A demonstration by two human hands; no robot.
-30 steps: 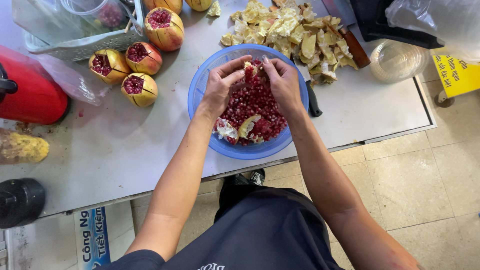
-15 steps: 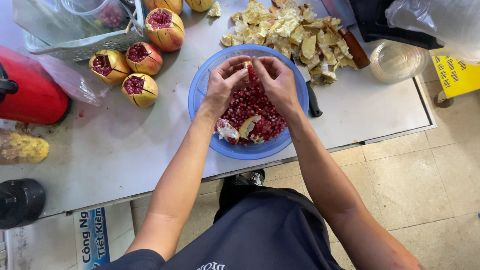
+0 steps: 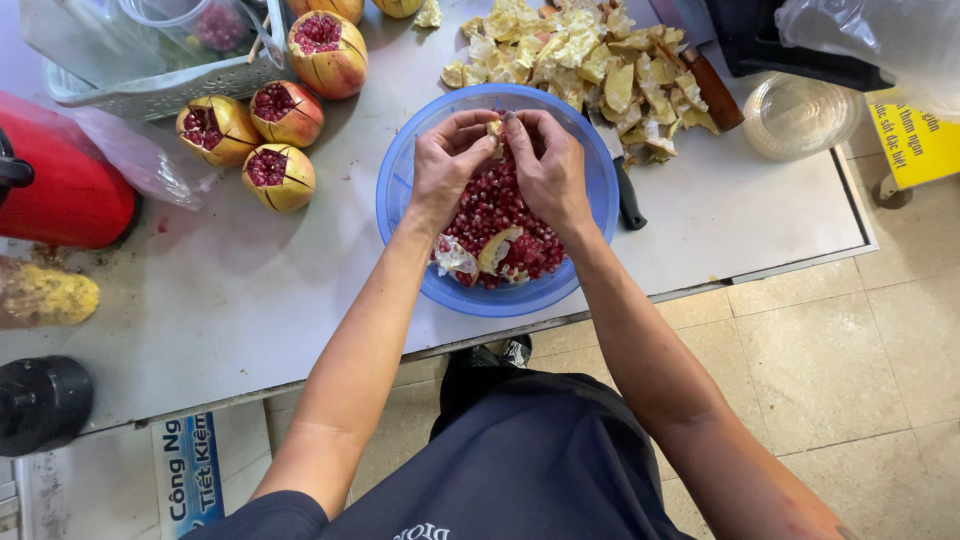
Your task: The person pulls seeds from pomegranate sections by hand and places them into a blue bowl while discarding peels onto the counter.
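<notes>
A blue plastic bowl (image 3: 400, 190) stands on the grey table, holding a heap of red pomegranate seeds (image 3: 495, 215) and some pale peel scraps. Over the bowl, my left hand (image 3: 447, 165) and my right hand (image 3: 548, 165) meet fingertip to fingertip, both pinching one small piece of pomegranate (image 3: 495, 128). Most of that piece is hidden by my fingers.
Several cut-open pomegranates (image 3: 265, 135) lie at the left, beside a red container (image 3: 60, 190) and a grey basket (image 3: 150, 85). A pile of yellow peel (image 3: 580, 55) lies behind the bowl. A black-handled knife (image 3: 628, 195) rests right of it, near a clear lid (image 3: 800, 115).
My hands have shifted slightly over the bowl, fingers working the pomegranate piece. The red part seen between them a second ago is now covered by my fingers.
</notes>
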